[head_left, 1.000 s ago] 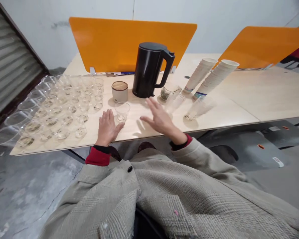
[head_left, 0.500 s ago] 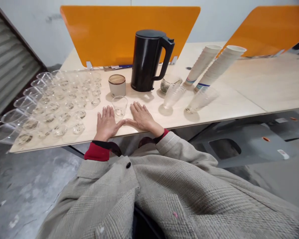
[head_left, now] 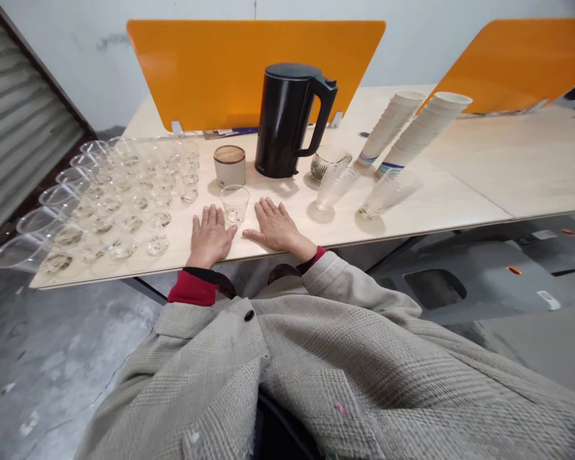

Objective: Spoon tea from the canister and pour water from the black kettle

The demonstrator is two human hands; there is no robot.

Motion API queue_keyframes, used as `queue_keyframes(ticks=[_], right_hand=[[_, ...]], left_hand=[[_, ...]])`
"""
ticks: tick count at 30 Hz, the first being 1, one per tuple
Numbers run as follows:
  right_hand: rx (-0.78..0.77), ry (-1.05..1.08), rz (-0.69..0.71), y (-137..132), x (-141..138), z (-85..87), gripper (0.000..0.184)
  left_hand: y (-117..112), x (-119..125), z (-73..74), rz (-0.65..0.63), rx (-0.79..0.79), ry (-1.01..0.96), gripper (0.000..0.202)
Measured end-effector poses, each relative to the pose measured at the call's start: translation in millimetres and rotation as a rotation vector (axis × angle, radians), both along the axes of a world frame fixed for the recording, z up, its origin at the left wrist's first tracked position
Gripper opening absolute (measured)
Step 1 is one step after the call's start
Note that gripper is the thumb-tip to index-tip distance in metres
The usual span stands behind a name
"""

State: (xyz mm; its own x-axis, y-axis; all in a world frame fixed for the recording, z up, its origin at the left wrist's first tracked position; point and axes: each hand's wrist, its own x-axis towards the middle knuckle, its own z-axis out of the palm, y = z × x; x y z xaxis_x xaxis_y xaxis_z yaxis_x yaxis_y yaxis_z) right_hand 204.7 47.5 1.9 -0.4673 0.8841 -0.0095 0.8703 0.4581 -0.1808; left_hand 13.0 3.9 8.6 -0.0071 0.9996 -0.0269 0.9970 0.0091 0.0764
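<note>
Grey woven sleeves (head_left: pixel 359 281) reach over concrete floor (head_left: pixel 76 332) to the left hand (head_left: pixel 211 236) and right hand (head_left: pixel 276 227), both spread flat, palms down, on the pale wooden desk (head_left: pixel 464 191). Between them, just beyond the thumbs, stands a clear cup (head_left: pixel 235 204); its dark flecks are hard to identify. Leftward, clear cups in rows (head_left: pixel 134 223) overlap, too blended to count. Farther, a black kettle (head_left: pixel 282 121) partly hides an orange divider (head_left: pixel 196 70). Behind, the pale wall (head_left: pixel 426 45) runs out of frame.
</note>
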Motion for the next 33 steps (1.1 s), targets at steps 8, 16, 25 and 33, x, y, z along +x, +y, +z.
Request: queue_keyframes(ticks=[8,16,25,33], right_hand=[[-0.001,-0.037,-0.014,-5,-2,5.2,0.084],[0.015,-0.061,-0.015,-6,-2,6.1,0.073],[0.013,-0.038,-0.028,-10,1,4.5,0.069],[0.005,-0.025,-0.034,-9,1,3.9,0.07]], left_hand=[[-1,0,0.8,0.01,0.007,-0.002,0.071],[-2,2,2.1,0.041,0.029,-0.009,0.069],[1,-3,-7.0,0.043,0.074,0.004,0.068],[2,-6,-8.9,0.032,0.073,0.004,0.067]])
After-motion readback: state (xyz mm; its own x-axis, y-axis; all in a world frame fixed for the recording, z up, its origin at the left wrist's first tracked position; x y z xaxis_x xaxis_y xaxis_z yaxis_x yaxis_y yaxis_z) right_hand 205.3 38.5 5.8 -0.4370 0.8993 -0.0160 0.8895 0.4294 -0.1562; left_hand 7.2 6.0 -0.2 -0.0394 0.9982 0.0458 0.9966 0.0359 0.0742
